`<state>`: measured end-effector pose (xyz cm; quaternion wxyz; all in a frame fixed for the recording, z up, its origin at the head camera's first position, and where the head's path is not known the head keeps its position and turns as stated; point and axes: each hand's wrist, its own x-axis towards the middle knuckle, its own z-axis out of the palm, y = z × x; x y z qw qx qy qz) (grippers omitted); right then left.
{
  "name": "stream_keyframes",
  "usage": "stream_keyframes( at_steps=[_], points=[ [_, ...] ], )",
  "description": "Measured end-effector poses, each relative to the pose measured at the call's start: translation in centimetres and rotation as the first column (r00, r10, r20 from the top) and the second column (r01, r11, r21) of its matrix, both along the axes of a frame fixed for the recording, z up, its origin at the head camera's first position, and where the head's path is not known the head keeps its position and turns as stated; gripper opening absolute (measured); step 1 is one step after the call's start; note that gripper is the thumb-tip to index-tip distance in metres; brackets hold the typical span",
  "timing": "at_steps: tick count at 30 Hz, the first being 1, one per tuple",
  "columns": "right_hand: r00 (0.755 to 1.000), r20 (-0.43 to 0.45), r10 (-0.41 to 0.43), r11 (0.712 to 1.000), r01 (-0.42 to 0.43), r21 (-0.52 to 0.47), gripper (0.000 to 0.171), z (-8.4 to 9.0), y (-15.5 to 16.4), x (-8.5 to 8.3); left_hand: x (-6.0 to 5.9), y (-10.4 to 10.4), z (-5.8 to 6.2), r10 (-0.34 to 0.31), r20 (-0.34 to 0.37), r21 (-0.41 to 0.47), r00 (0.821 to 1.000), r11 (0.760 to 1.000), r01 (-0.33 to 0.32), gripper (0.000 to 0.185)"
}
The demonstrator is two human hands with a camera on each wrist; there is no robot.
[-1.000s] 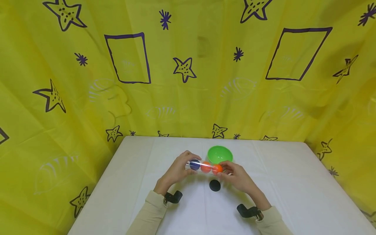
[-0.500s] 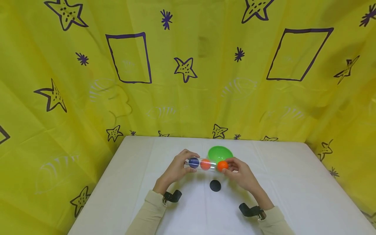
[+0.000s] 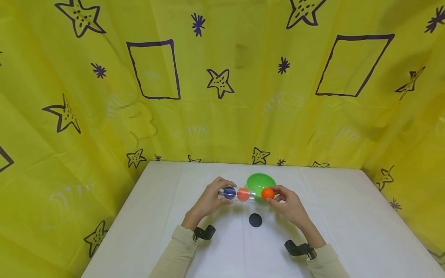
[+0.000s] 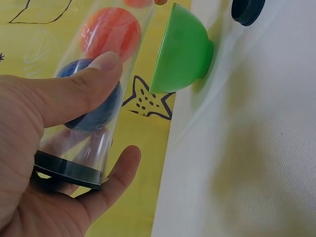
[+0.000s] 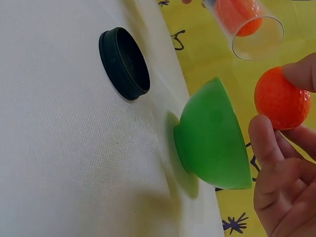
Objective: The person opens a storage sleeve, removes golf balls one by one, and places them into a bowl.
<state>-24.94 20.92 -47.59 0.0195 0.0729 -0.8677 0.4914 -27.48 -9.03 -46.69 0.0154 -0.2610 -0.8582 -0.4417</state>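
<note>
Two hands working above the middle of the white bench [image 3: 347, 216]. Left hand [image 3: 208, 200] gripping a clear tube [image 3: 236, 194] held level, thumb and fingers [image 4: 74, 94] curling round its left end, just by the black cap [image 4: 66, 170] closing that end. Sitting inside the tube, a blue ball [image 3: 229, 192] under the left thumb and an orange ball [image 3: 243, 194] touching it on the right. Facing right, the tube's open mouth [image 5: 257, 38], showing bare in the right wrist view.

Right hand [image 3: 290, 206] pinching a second orange ball [image 3: 267, 193] between thumb and fingers [image 5: 264, 143], free of the tube and just beside its open mouth. Hanging over the near rim of a green bowl [image 3: 260, 181], this loose ball, not touching the bowl as far as the right wrist view tells.

Resting upright on the bench just beyond the hands, the green bowl. Lying flat on the bench nearer than the tube and between the two wrists, a black lid [image 3: 255, 220], hollow side up, apart from both hands. Hanging behind and to both sides, a yellow cloth [image 3: 69, 154] printed with dark stars and squares. Showing at the near edge, cream sleeves [image 3: 174, 255] and black wrist mounts [image 3: 205, 233].
</note>
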Motion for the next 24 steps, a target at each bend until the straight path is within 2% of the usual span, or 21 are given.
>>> stream_keyframes(
  at_steps=[10, 24],
  points=[
    [0.996, -0.082, -0.043, 0.996, 0.049, 0.071, 0.042, 0.4, 0.4, -0.3, 0.3, 0.2, 0.2, 0.011, 0.024, 0.003, 1.0, 1.0, -0.011, 0.047],
    [0.991, -0.107, -0.08, 0.989, 0.092, 0.112, 0.046, -0.1, 0.0, -2.2, 0.1, 0.0, 0.0, 0.022, 0.032, -0.01, 0.999, 1.0, -0.021, 0.048]
  ],
)
